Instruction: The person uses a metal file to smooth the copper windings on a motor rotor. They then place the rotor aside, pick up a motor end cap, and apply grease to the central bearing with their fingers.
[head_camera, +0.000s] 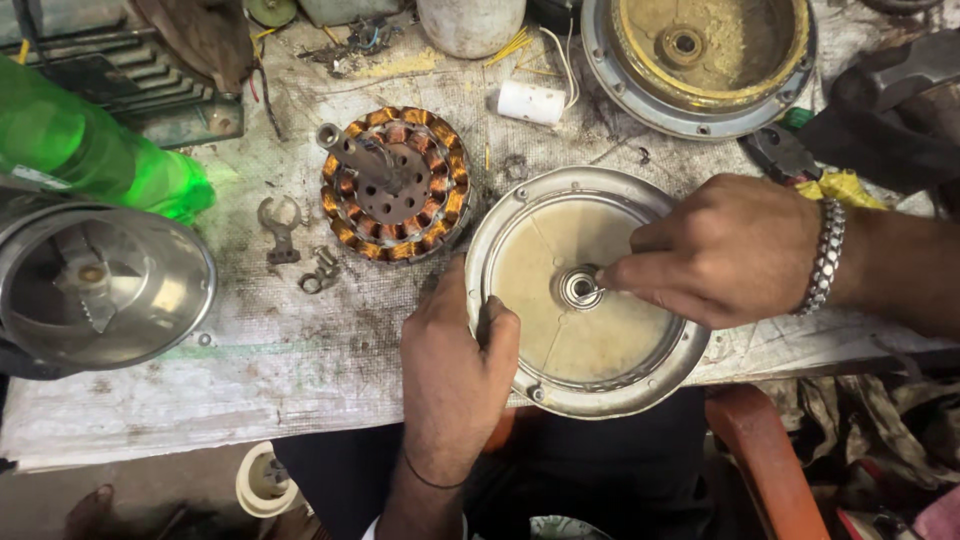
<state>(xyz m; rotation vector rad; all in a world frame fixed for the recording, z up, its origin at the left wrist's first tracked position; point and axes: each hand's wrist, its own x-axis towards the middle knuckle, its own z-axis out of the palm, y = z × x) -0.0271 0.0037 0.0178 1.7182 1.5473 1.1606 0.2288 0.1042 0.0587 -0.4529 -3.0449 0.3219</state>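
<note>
I am steadying the round grey metal motor cover (560, 330) with my left hand (455, 365) gripping its rim, while my right hand (720, 250) is pinching its central steel bearing (578, 288); next, I judge, careful prying.

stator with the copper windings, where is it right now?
Head view: the copper-wound stator sits on the bench left of the round metal cover that the left hand steadies, with a small white cylinder up to its right.

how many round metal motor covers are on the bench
2. One cover lies at the bench's front edge, the left hand on its rim and the right hand at its centre bearing. The other cover lies at the top right, partly cut off.
</note>
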